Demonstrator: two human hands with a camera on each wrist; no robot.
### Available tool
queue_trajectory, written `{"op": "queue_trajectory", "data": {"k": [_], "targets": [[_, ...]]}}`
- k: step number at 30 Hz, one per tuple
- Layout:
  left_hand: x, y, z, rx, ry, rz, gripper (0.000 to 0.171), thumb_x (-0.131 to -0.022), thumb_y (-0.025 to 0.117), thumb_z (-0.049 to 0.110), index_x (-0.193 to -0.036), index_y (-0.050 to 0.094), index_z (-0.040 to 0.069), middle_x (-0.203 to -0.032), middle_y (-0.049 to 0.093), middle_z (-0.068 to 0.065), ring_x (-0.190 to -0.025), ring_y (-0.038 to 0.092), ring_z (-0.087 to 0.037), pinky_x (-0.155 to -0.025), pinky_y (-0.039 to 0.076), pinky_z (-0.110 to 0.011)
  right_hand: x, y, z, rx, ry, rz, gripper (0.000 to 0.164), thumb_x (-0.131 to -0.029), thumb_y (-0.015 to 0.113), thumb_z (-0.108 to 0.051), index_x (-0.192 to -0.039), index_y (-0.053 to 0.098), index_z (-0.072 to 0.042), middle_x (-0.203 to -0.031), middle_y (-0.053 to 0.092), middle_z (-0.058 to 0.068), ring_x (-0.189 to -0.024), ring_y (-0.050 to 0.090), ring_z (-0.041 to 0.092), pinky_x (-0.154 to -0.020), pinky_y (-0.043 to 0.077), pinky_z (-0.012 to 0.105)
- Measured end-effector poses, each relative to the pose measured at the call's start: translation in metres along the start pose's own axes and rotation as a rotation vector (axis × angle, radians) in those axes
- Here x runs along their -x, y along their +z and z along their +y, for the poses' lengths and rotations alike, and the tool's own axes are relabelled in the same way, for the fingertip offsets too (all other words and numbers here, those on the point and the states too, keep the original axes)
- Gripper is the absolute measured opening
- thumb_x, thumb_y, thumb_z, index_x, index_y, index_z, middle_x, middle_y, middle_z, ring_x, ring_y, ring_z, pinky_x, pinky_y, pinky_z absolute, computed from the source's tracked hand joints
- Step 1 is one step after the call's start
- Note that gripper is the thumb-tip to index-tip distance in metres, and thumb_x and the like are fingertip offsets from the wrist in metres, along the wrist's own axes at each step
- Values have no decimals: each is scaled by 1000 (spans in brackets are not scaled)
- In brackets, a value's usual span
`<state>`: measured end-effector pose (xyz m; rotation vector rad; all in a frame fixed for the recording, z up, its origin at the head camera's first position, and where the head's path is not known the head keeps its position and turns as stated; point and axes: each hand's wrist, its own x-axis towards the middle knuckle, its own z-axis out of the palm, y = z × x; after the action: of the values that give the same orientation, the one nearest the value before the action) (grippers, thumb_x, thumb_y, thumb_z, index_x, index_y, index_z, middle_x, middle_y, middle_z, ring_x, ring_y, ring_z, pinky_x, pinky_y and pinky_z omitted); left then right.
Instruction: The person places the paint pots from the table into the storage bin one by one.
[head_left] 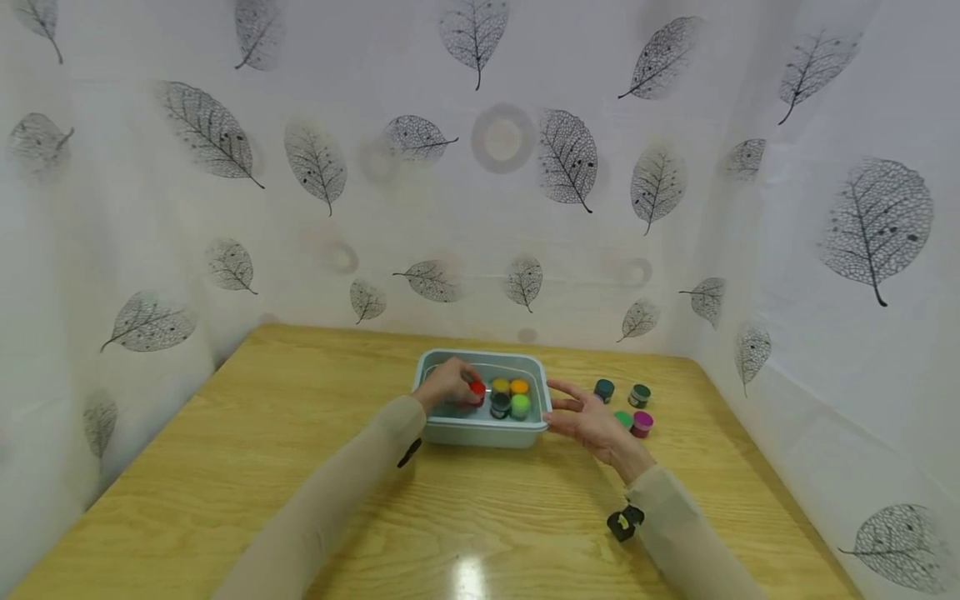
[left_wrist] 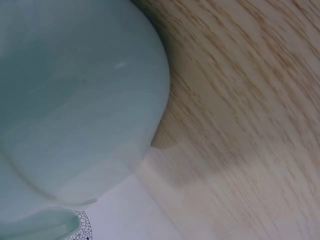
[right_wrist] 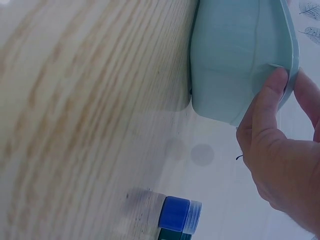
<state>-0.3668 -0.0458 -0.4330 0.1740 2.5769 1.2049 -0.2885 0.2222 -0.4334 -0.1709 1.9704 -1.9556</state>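
Observation:
A pale blue plastic bin (head_left: 480,435) stands on the table toward the back. My left hand (head_left: 450,383) reaches inside it and grips a small red paint jar (head_left: 477,393). Beside that jar, within the bin, are a yellow jar (head_left: 500,386), an orange jar (head_left: 519,387), a light green jar (head_left: 520,406) and a dark jar (head_left: 500,406). In the right wrist view my right hand (right_wrist: 280,145) pinches the bin's rim between thumb and fingers. The left wrist view shows only the bin's outer wall (left_wrist: 85,100) and the table, with the left hand out of frame.
Right of the bin, behind my right hand, stand a teal jar (head_left: 603,390), a dark jar (head_left: 640,395), a green jar (head_left: 624,419) and a magenta jar (head_left: 642,424). A blue jar (right_wrist: 175,214) shows in the right wrist view. A leaf-print curtain (head_left: 465,208) encloses the wooden table (head_left: 300,400).

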Motion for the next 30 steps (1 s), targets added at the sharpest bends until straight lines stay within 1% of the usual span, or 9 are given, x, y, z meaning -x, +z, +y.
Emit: {"op": "queue_trajectory", "data": {"k": [4, 8, 12, 15, 18, 20, 25, 28, 30], "targets": [[-3, 0, 0, -9, 12, -10, 35, -79, 77, 4, -113, 71, 6, -111, 65, -11, -88, 61, -21, -73, 56, -28, 1, -1, -1, 3, -2, -5, 73, -92, 65, -3, -155, 28, -11, -145, 37, 32, -122, 56, 36, -105, 48, 48], [-4, 1, 0, 21, 15, -36, 33, -82, 73, 2, -115, 69, 4, -109, 66, -13, -83, 64, -20, -71, 57, -27, 1, -2, -1, 1, 3, 1, 75, -92, 66, -3, -155, 27, -10, -145, 37, 32, -121, 57, 34, -106, 47, 49], [-6, 2, 0, 39, 11, -54, 34, -84, 70, 0, -118, 67, 2, -108, 66, -15, -80, 67, -21, -71, 59, -27, 1, -2, -1, 6, 2, -5, 74, -92, 66, -4, -155, 26, -9, -145, 37, 32, -119, 58, 31, -103, 50, 44], [-6, 3, 0, 43, -1, -63, 38, -84, 69, -1, -121, 65, 3, -110, 66, -16, -83, 66, -22, -73, 59, -29, 2, -2, -1, 9, -6, -10, 74, -93, 65, -4, -155, 26, -8, -144, 37, 33, -117, 60, 29, -99, 54, 39], [-5, 2, 1, 37, 7, -67, 42, -83, 68, -3, -124, 63, 3, -113, 65, -17, -86, 64, -23, -74, 59, -30, 2, -2, -1, 11, -10, -9, 73, -93, 64, -4, -155, 26, -8, -144, 38, 33, -115, 61, 28, -97, 55, 37], [-5, 2, 1, 35, 14, -69, 45, -81, 68, -4, -125, 62, 2, -115, 65, -17, -87, 63, -22, -75, 59, -30, 2, -2, -1, 15, -9, -8, 73, -93, 64, -4, -155, 25, -8, -144, 38, 33, -115, 61, 28, -100, 54, 40], [-5, 1, 1, 37, 17, -69, 48, -79, 69, -6, -126, 61, 1, -120, 63, -17, -92, 62, -22, -82, 59, -31, 2, -1, -1, 19, -3, -2, 72, -93, 64, -3, -155, 26, -8, -143, 38, 33, -115, 61, 28, -100, 53, 41], [-4, 0, 1, 23, 20, -59, 49, -78, 70, -6, -127, 61, 1, -123, 62, -16, -98, 60, -23, -87, 57, -34, 2, -1, 0, 20, -3, 0, 72, -93, 64, -3, -155, 26, -8, -143, 38, 33, -114, 61, 27, -99, 54, 39], [-2, 0, 2, 18, 21, -49, 50, -78, 70, -6, -127, 61, 1, -123, 62, -16, -99, 59, -24, -88, 56, -35, 1, -1, 0, 23, -5, 3, 72, -93, 64, -4, -155, 26, -8, -143, 39, 32, -113, 61, 26, -99, 54, 39]]}}
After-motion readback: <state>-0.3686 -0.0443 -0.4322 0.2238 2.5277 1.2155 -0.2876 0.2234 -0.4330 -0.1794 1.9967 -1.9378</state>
